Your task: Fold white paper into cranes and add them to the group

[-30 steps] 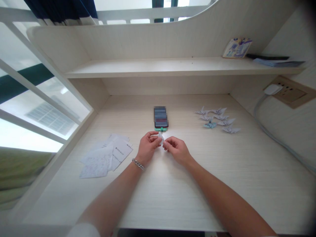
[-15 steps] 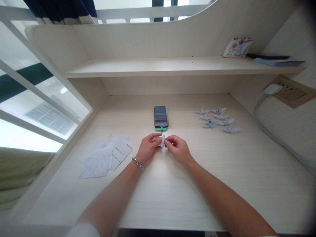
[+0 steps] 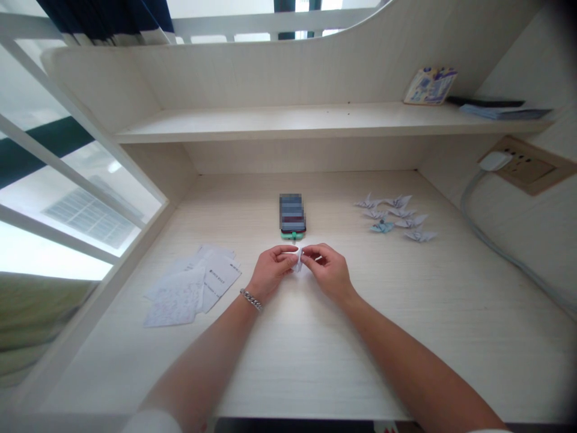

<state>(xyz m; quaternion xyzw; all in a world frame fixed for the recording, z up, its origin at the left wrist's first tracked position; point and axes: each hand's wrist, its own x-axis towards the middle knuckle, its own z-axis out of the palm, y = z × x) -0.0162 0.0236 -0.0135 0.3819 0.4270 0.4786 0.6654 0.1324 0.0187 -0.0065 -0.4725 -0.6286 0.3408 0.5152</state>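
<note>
Between my two hands, low over the desk, is a small folded white paper (image 3: 297,262). My left hand (image 3: 271,268), with a chain bracelet (image 3: 251,299) at the wrist, pinches it from the left between thumb and fingers. From the other side my right hand (image 3: 329,270) grips its right edge with thumb and forefinger. The fingers cover much of the paper, so its exact folds cannot be made out. Just beyond the hands lies a phone (image 3: 292,212) with a green edge at its near end. Several folded paper cranes (image 3: 399,213), one of them bluish (image 3: 382,227), are grouped to the right.
Loose printed paper sheets (image 3: 180,288) overlap on the left of the desk (image 3: 288,361). A shelf (image 3: 270,123) spans the back, bearing a small patterned packet (image 3: 430,86). On the right wall, a cable (image 3: 478,225) hangs from a socket (image 3: 527,165).
The folded paper has turned slightly between my fingers, and a curved white edge now shows at its top. My right fingers have shifted a little. The whole view has moved slightly.
</note>
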